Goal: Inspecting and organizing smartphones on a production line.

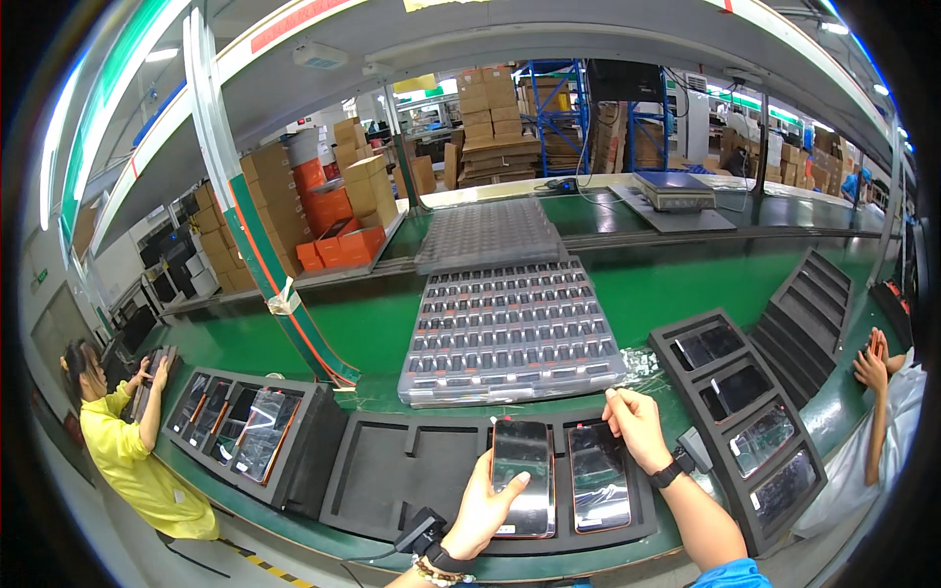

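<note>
My left hand [485, 510] grips a black smartphone [522, 461] with an orange edge, thumb across its glass and fingers along its left side. That phone is over a black foam tray [372, 480], whose left part is bare. In the tray's right slot lies a second smartphone [599, 490], dark-screened and orange-edged. Just above its upper right corner is my right hand [637, 426], fingertips pinched together; anything between them is too small to make out. Both wrists wear dark bands, and beads circle the left one.
Stacked foam trays of phones [284, 397] stand left, another phone tray [691, 367] right. Ahead is a clear plastic tray [505, 382] of small dark parts. A scale [676, 193] sits farther back. Co-workers are at left [132, 451] and right [872, 441].
</note>
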The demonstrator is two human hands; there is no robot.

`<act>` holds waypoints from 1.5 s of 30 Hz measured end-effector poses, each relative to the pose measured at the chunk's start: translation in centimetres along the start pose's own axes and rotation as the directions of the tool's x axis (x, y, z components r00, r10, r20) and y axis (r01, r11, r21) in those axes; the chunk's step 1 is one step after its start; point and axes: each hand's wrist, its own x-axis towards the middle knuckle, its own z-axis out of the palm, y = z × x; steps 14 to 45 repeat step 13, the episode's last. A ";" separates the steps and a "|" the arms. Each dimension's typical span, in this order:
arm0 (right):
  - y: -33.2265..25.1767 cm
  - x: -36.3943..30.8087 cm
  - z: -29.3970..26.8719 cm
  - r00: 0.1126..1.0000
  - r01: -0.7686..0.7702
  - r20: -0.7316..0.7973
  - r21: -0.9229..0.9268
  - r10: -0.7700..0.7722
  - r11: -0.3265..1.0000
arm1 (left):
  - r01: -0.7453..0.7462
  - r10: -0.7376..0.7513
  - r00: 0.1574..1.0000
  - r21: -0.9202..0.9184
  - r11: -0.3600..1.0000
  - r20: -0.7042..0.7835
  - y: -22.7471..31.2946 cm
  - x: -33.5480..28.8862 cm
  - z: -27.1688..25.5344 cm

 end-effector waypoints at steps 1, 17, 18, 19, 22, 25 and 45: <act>-0.2 -0.1 0.0 1.000 -0.007 -0.004 -0.003 0.007 1.000 | -0.015 0.015 1.000 -0.014 1.000 -0.011 -0.5 -0.2 0.0; -0.2 0.0 -0.1 1.000 -0.010 0.023 -0.054 0.011 0.999 | -0.064 0.065 0.997 -0.043 0.997 0.034 -3.1 1.1 0.0; -0.2 0.0 -0.1 1.000 -0.010 0.023 -0.054 0.011 0.999 | -0.064 0.065 0.997 -0.043 0.997 0.034 -3.1 1.1 0.0; -0.2 0.0 -0.1 1.000 -0.010 0.023 -0.054 0.011 0.999 | -0.064 0.065 0.997 -0.043 0.997 0.034 -3.1 1.1 0.0; -0.2 0.0 -0.1 1.000 -0.010 0.023 -0.054 0.011 0.999 | -0.064 0.065 0.997 -0.043 0.997 0.034 -3.1 1.1 0.0; -0.2 0.0 -0.1 1.000 -0.010 0.023 -0.054 0.011 0.999 | -0.064 0.065 0.997 -0.043 0.997 0.034 -3.1 1.1 0.0; -0.2 0.0 -0.1 1.000 -0.010 0.023 -0.054 0.011 0.999 | -0.064 0.065 0.997 -0.043 0.997 0.034 -3.1 1.1 0.0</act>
